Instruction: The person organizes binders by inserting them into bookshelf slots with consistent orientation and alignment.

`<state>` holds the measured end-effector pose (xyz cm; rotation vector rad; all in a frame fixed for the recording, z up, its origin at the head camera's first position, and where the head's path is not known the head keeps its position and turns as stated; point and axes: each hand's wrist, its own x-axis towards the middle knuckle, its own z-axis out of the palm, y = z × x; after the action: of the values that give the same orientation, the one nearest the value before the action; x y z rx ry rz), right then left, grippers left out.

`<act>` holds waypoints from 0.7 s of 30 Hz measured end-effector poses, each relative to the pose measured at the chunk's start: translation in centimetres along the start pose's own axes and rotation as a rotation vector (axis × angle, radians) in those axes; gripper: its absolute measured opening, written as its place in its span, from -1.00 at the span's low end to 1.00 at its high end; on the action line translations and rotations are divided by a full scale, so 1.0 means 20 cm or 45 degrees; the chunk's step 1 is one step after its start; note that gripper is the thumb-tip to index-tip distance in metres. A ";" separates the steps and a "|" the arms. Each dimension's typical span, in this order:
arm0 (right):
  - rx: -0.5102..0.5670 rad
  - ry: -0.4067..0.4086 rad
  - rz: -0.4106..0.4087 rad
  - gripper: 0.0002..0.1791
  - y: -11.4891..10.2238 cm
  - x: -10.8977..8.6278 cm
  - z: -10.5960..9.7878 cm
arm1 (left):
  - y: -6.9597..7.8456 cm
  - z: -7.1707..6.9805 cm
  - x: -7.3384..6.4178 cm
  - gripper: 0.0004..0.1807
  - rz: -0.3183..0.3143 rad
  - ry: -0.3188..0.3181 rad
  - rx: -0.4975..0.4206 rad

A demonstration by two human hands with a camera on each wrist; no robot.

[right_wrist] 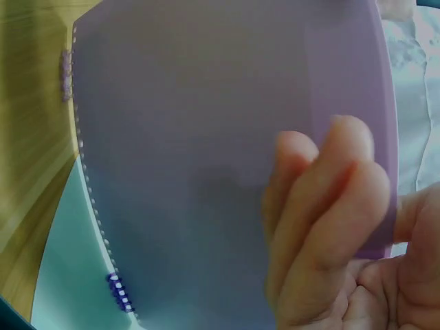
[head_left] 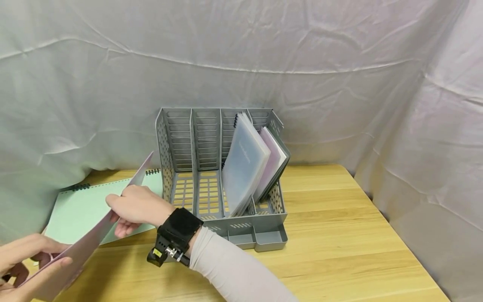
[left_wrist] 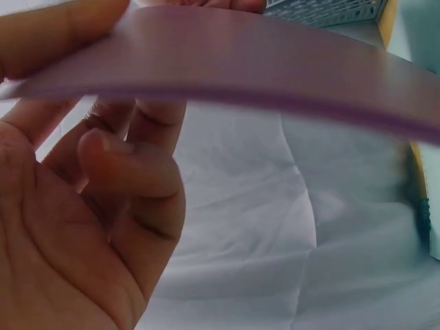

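Both hands hold a purple ring-bound notebook (head_left: 80, 252), tilted on edge over the left side of the table. My left hand (head_left: 34, 256) pinches its near end, thumb on one face and fingers on the other. Farther along the upper edge, my right hand (head_left: 137, 205) grips it; in the right wrist view its fingers lie bent over the cover (right_wrist: 192, 124), with the thumb behind the edge. Dark purple binding rings (right_wrist: 119, 292) run along the opposite side. Beneath the purple notebook lies a light green ring-bound notebook (head_left: 81, 209), partly hidden by it and the right hand.
A grey file rack (head_left: 222, 221) with upright dividers stands mid-table, right of the green notebook. A blue translucent-covered notebook (head_left: 245, 157), a pale purple book (head_left: 266, 174) and a dark-covered book (head_left: 284, 161) lean inside. Small front trays (head_left: 271, 242) jut out. Grey cloth (head_left: 241, 50) hangs behind.
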<state>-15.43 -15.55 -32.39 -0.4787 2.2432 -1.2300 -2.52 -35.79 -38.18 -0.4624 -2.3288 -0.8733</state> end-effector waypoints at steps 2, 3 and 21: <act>-0.004 0.002 0.001 -0.46 0.00 0.00 0.01 | 0.00 0.00 -0.01 -0.34 -0.064 -0.024 0.009; -0.006 0.001 0.001 -0.46 0.01 0.01 0.01 | 0.00 0.00 -0.01 -0.35 -0.099 -0.033 0.007; -0.190 -0.070 -0.229 -0.46 0.02 0.00 -0.04 | -0.13 0.04 -0.11 -0.38 -0.363 -0.126 0.034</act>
<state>-15.97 -14.78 -32.27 -0.7769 2.2954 -1.1248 -2.43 -37.29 -41.34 -0.1667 -2.5349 -0.9670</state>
